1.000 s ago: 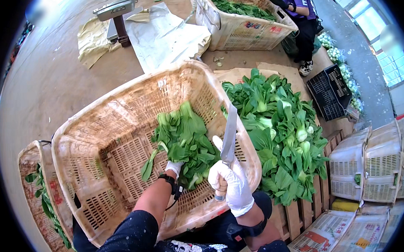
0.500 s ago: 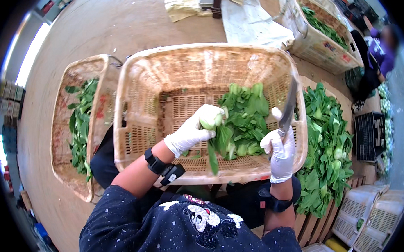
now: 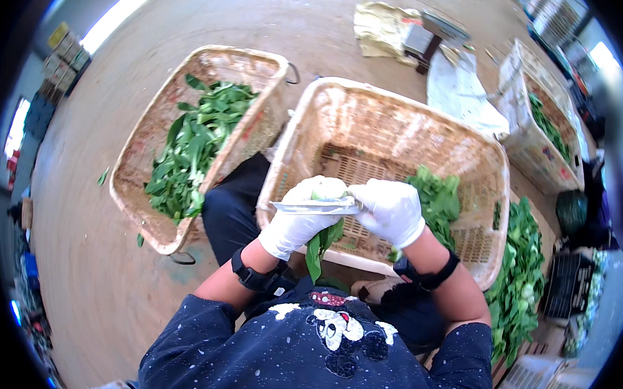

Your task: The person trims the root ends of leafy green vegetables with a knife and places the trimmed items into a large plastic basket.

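My gloved left hand (image 3: 295,223) is closed around a bok choy (image 3: 317,253), its pale base up and its leaves hanging below the fist. My right hand (image 3: 388,208), also in a white glove, grips the handle of a knife (image 3: 315,207). The blade lies level across the bok choy's base, pointing left; whether it has cut in I cannot tell. Both hands are over the near edge of a big tan plastic crate (image 3: 384,104). Inside that crate, to the right, rests a pile of bok choy (image 3: 435,199), partly hidden by my right hand.
At left a second crate (image 3: 132,143) holds loose green leaves (image 3: 201,133). More bok choy (image 3: 517,276) is heaped to the right, beside a black crate (image 3: 569,285). Farther off are a scale (image 3: 443,29), a white sheet (image 3: 463,90) and another crate of greens (image 3: 541,118).
The knife has come down from upright at the right to lie across the bok choy in my left hand. My hands are now together, and the view has swung left.
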Action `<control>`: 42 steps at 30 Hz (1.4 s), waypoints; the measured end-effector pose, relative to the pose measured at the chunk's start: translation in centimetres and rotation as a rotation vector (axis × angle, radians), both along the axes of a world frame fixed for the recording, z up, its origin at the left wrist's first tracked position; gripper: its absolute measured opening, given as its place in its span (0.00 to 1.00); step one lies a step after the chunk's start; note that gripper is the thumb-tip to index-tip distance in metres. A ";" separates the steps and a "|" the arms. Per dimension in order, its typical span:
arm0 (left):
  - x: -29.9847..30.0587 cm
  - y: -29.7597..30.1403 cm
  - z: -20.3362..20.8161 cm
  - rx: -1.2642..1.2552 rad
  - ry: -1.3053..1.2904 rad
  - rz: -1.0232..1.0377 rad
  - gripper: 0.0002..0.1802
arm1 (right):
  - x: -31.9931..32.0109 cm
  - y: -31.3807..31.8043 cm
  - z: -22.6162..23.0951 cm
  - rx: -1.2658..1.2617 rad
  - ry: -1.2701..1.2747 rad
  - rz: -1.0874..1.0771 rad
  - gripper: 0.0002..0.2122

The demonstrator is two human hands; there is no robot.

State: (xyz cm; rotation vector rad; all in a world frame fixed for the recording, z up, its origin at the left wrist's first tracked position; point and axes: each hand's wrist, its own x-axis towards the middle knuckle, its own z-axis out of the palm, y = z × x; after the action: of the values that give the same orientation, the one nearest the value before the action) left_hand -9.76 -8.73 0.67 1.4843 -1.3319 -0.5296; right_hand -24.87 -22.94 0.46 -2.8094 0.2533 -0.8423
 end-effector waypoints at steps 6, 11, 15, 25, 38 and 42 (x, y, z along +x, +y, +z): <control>4.3 5.8 2.1 0.049 0.502 0.273 0.23 | 10.4 -3.5 3.1 0.473 0.028 -0.403 0.04; 5.3 5.3 1.4 -0.030 0.875 0.032 0.43 | 8.8 3.2 1.8 1.097 -0.003 0.234 0.16; 2.2 3.4 1.5 0.094 0.724 -0.179 0.47 | 4.1 4.8 0.9 1.108 -0.184 0.166 0.20; -10.2 -4.3 -2.0 0.318 1.280 -0.622 0.15 | -12.8 7.7 -3.1 1.472 -0.695 -0.181 0.13; 7.3 -8.6 -1.6 -0.175 0.209 0.626 0.15 | -52.2 8.2 -11.4 0.537 -1.162 -1.975 0.16; 10.8 -7.3 -3.0 -0.133 0.134 0.673 0.18 | -51.5 18.6 -23.2 0.424 -0.777 -2.790 0.14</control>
State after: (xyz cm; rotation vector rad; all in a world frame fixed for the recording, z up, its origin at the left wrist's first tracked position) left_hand 1.08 -16.05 -2.35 1.6362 -0.6813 -0.0965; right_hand -76.40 -4.31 -22.71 0.2317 3.1036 -1.2169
